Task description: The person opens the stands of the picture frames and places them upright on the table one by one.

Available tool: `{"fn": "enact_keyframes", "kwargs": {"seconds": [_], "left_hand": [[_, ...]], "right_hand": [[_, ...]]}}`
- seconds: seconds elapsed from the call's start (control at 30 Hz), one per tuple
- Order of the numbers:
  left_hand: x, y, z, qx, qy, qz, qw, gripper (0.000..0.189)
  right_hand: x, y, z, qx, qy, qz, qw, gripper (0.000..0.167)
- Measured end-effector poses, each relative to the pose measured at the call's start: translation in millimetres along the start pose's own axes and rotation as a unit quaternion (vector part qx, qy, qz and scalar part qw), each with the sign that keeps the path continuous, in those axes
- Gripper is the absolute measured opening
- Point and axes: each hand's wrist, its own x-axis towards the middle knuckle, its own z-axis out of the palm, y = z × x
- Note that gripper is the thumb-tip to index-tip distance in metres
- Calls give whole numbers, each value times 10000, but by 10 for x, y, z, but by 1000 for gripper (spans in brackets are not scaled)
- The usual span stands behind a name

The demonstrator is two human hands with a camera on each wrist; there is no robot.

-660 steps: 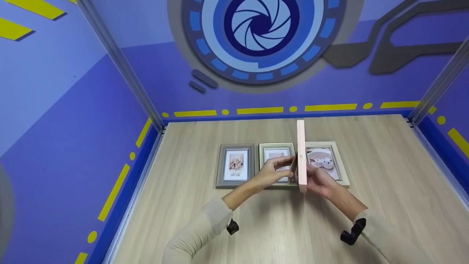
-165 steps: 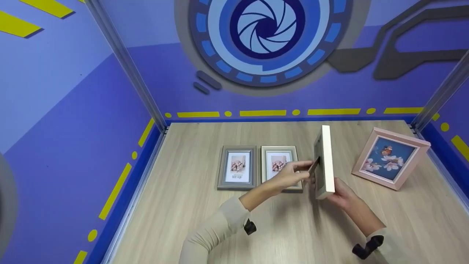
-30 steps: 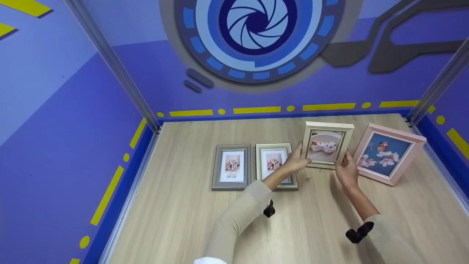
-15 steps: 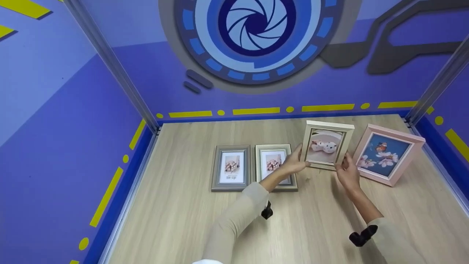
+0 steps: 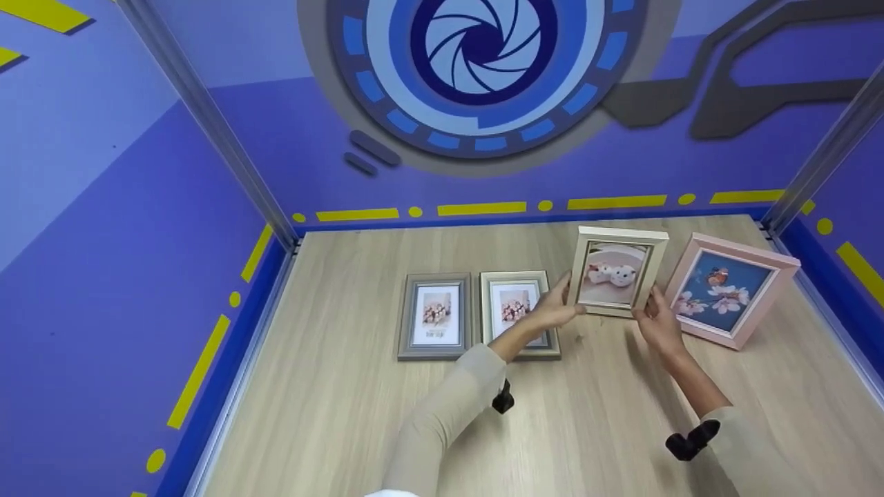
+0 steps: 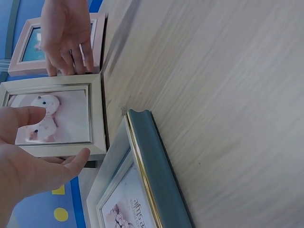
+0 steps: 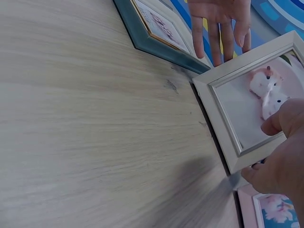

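A cream picture frame (image 5: pixel 617 274) with a photo of two white round animal-shaped things stands tilted back on the wooden table. My left hand (image 5: pixel 554 308) touches its left side with straight fingers. Against its lower right side rest the fingers of my right hand (image 5: pixel 659 326). Each thumb shows in front of the photo in its own wrist view, the left thumb (image 6: pixel 31 115) and the right thumb (image 7: pixel 275 122); whether they touch the glass I cannot tell. To the right stands a pink picture frame (image 5: pixel 733 293) with a bird and blossoms, turned slightly inward. The cream frame's back is hidden.
Two smaller frames lie face up to the left, a grey one (image 5: pixel 435 317) and a pale gold one (image 5: pixel 512 304) partly under my left forearm. Blue printed panels (image 5: pixel 387 186) enclose the table (image 5: pixel 345 297) at the back and sides.
The pink frame, earlier held between the hands, now stands at right. The cream frame went from flat, to held with its back support being handled, to standing. The last second shows little movement.
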Motion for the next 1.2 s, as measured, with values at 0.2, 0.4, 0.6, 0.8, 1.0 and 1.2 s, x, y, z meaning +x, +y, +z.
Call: {"fn": "enact_keyframes", "kwargs": {"seconds": [0.2,0.4,0.6,0.8,1.0,1.2], "left_hand": [[-120,-108,-165,10,-248,-143,9996,83],[-290,-271,-488,-18,37,-146,9999,72],[-467,-368,-832,131,749,-158,9970,58],[-559,-403,-960,228,846,-245,9959,58],[-660,-442,-957,405,635,-570,9955,66],[-799,-524,-1032,269,573,-979,9932,78]], "right_hand": [[-59,-60,50,-518,-91,124,9985,77],[-202,-109,110,-918,-295,255,9950,73],[-304,-92,212,-1136,-808,31,9902,63],[-284,-113,363,-1115,-1156,-302,9865,54],[-236,-170,624,-917,-1483,-363,9840,52],[-187,-212,982,-971,-1470,-568,9827,47]]}}
